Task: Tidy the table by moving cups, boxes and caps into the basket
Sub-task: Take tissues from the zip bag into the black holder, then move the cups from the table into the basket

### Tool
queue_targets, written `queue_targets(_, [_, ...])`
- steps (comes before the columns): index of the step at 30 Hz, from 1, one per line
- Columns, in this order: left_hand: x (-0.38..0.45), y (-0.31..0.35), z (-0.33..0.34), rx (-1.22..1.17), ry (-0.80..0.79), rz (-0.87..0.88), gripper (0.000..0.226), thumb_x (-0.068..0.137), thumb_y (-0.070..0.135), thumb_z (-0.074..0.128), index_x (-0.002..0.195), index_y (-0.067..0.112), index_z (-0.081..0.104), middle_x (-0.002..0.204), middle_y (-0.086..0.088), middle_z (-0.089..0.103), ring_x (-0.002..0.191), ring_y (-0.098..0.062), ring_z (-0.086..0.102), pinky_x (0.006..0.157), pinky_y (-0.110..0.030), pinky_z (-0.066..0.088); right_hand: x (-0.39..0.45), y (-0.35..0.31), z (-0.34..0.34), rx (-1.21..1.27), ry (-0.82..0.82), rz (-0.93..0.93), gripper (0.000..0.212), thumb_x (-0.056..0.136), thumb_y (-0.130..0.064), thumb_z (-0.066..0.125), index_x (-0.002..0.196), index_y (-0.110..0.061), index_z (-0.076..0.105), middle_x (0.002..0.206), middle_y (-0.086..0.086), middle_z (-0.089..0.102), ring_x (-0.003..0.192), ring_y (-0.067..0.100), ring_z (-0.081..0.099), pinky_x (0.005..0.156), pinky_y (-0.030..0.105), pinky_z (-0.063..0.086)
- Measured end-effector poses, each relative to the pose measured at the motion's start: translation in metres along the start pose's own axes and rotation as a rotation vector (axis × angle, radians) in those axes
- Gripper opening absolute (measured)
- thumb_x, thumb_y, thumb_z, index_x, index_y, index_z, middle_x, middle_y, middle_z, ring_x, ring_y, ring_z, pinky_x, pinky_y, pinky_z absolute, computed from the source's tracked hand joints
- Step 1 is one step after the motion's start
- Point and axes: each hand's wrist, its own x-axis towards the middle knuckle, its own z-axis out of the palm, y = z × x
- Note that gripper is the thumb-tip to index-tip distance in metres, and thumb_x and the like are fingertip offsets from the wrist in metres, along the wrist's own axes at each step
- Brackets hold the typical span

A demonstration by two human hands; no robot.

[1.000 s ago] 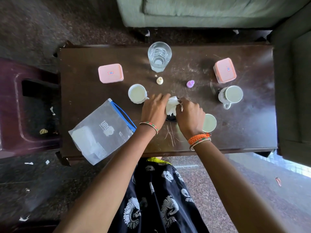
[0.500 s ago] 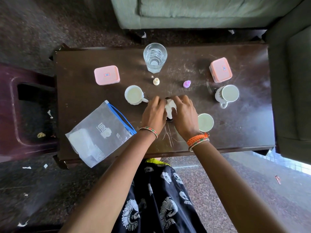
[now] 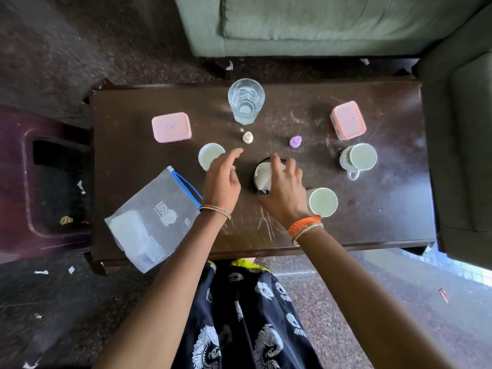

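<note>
On the table, the right hand is curled over a dark cup stuffed with white tissue, while the left hand is held relaxed, gripping nothing, just left of that cup, partly covering a white cup.

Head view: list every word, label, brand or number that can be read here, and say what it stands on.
"URO": large white letters on the clear zip bag.
Smaller white print on that bag: too small to read.
Small red and blue label on the left pink box: too blurred to read.
Small label on the right pink box: too blurred to read.
No other text shows.
</note>
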Motion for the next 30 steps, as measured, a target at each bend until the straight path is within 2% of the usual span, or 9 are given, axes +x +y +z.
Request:
queue_targets(3, [0.032, 0.004, -0.023, 0.029, 0.076, 0.146, 0.047, 0.077, -0.006, 0.038, 0.117, 0.008, 0.059, 0.112, -0.011, 0.065, 0.102, -0.025, 0.061, 0.093, -0.030, 0.047, 0.015, 0.007, -0.035, 0.177, 0.267, 0.024, 0.093, 0.062, -0.030, 0.079, 0.137, -0.017, 0.026, 0.125, 0.018, 0.039, 0.105, 0.042, 0.045, 0.072, 0.045, 0.047])
queue_targets(5, [0.058, 0.006, -0.033, 0.057, 0.082, 0.210, 0.044, 0.078, -0.004, 0.039, 0.116, 0.008, 0.058, 0.108, -0.011, 0.063, 0.098, -0.025, 0.059, 0.088, -0.030, 0.047, 0.043, 0.013, -0.063, 0.183, 0.350, -0.001, 0.099, 0.060, -0.027, 0.082, 0.140, -0.015, 0.025, 0.127, 0.021, 0.038, 0.106, 0.045, 0.045, 0.080, 0.048, 0.046])
queue_targets(7, [0.079, 0.011, -0.037, 0.089, 0.054, 0.241, 0.042, 0.079, -0.005, 0.041, 0.116, 0.008, 0.057, 0.110, -0.012, 0.061, 0.099, -0.026, 0.058, 0.085, -0.031, 0.047, 0.080, 0.015, -0.085, 0.170, 0.340, -0.001, 0.098, 0.062, -0.022, 0.081, 0.142, -0.013, 0.025, 0.128, 0.022, 0.038, 0.107, 0.047, 0.046, 0.086, 0.048, 0.043])
queue_targets(10, [0.100, 0.017, -0.031, 0.146, -0.026, 0.306, 0.041, 0.079, -0.005, 0.043, 0.116, 0.005, 0.057, 0.114, -0.015, 0.060, 0.105, -0.031, 0.056, 0.092, -0.033, 0.043, 0.124, 0.015, -0.091, 0.123, 0.229, 0.018, 0.092, 0.071, -0.020, 0.076, 0.146, -0.014, 0.023, 0.132, 0.022, 0.035, 0.114, 0.047, 0.043, 0.092, 0.047, 0.042])
queue_targets(15, [0.113, 0.012, -0.021, 0.216, -0.094, 0.351, 0.041, 0.081, -0.001, 0.043, 0.119, 0.009, 0.056, 0.120, -0.011, 0.060, 0.110, -0.031, 0.055, 0.092, -0.041, 0.049, 0.160, 0.018, -0.072, 0.056, 0.122, 0.029, 0.090, 0.071, -0.020, 0.075, 0.145, -0.015, 0.024, 0.132, 0.021, 0.035, 0.118, 0.046, 0.042, 0.090, 0.049, 0.045])
queue_targets(19, [0.112, 0.007, -0.022, 0.212, -0.098, 0.326, 0.042, 0.081, -0.004, 0.044, 0.118, 0.011, 0.056, 0.118, -0.009, 0.062, 0.110, -0.027, 0.056, 0.093, -0.034, 0.047, 0.168, 0.023, -0.064, 0.048, 0.114, 0.056, 0.090, 0.071, -0.026, 0.076, 0.144, -0.014, 0.025, 0.131, 0.021, 0.037, 0.116, 0.045, 0.044, 0.086, 0.050, 0.047])
queue_targets(24, [0.108, 0.008, -0.022, 0.177, -0.101, 0.306, 0.045, 0.078, -0.010, 0.041, 0.116, 0.008, 0.057, 0.116, -0.011, 0.063, 0.107, -0.028, 0.059, 0.090, -0.041, 0.051, 0.172, 0.025, -0.066, 0.016, 0.081, 0.072, 0.096, 0.071, -0.031, 0.077, 0.147, -0.016, 0.019, 0.135, 0.020, 0.035, 0.120, 0.044, 0.042, 0.086, 0.052, 0.047])
queue_targets(27, [0.104, 0.015, -0.020, 0.161, -0.108, 0.298, 0.044, 0.076, -0.011, 0.041, 0.113, 0.008, 0.058, 0.113, -0.011, 0.063, 0.100, -0.029, 0.060, 0.084, -0.042, 0.051, 0.167, 0.023, -0.067, -0.038, 0.093, 0.085, 0.104, 0.070, -0.037, 0.077, 0.148, -0.016, 0.012, 0.141, 0.020, 0.029, 0.129, 0.042, 0.032, 0.092, 0.053, 0.043])
queue_targets(30, [0.093, 0.027, -0.017, 0.162, -0.101, 0.325, 0.041, 0.076, -0.011, 0.043, 0.110, 0.005, 0.058, 0.108, -0.012, 0.063, 0.096, -0.030, 0.059, 0.083, -0.038, 0.050, 0.156, 0.014, -0.071, -0.030, 0.212, 0.053, 0.099, 0.070, -0.040, 0.073, 0.146, -0.014, 0.017, 0.148, 0.019, 0.023, 0.138, 0.038, 0.019, 0.101, 0.055, 0.036])
